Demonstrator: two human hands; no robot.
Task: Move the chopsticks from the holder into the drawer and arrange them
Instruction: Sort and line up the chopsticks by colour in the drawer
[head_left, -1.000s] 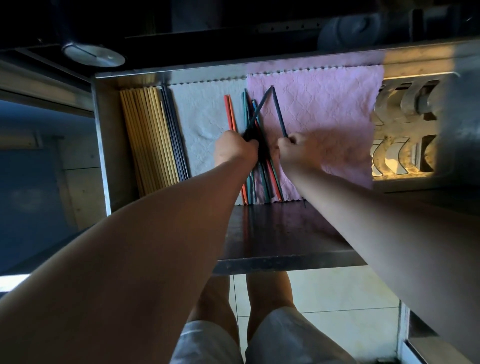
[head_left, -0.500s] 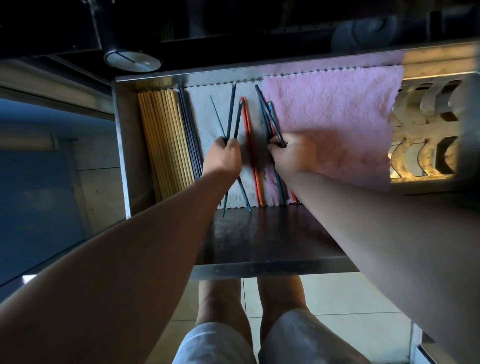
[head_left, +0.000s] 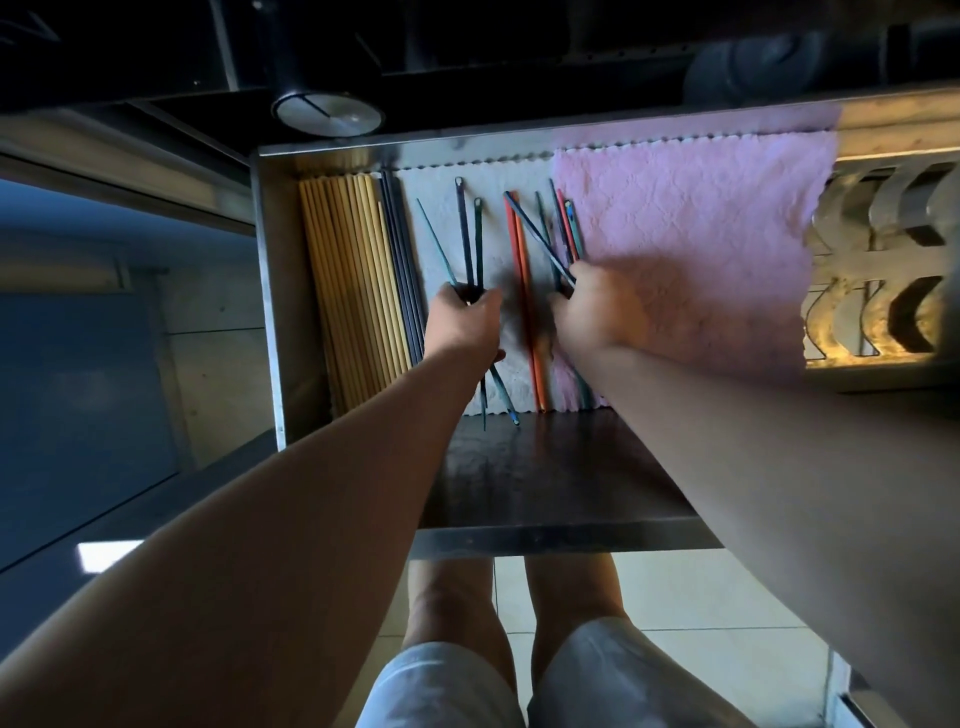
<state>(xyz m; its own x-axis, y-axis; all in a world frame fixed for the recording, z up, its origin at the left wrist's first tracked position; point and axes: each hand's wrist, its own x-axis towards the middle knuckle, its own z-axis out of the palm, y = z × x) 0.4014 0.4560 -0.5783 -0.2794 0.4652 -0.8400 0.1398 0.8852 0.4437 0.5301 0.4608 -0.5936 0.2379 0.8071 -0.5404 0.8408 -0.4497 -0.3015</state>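
An open steel drawer (head_left: 270, 291) is lined with a white cloth (head_left: 441, 187) and a pink cloth (head_left: 701, 234). My left hand (head_left: 462, 322) grips three dark teal chopsticks (head_left: 465, 234) that fan out over the white cloth. My right hand (head_left: 597, 312) holds a dark blue chopstick (head_left: 535, 234) lying crosswise among other dark and red chopsticks (head_left: 566, 223) at the pink cloth's left edge. Two orange chopsticks (head_left: 524, 291) lie straight between my hands. The chopstick holder is not in view.
A tidy row of yellow chopsticks (head_left: 353, 280) and a few dark ones (head_left: 402, 270) fills the drawer's left side. A cut-out metal rack (head_left: 883, 270) stands at the right. A round metal disc (head_left: 327, 111) hangs above the drawer's back edge. My legs stand below on tiled floor.
My left hand pulled three teal chopsticks out of the crossed bundle and carried them left over the white cloth. My right hand stayed by the pink cloth's edge with the others.
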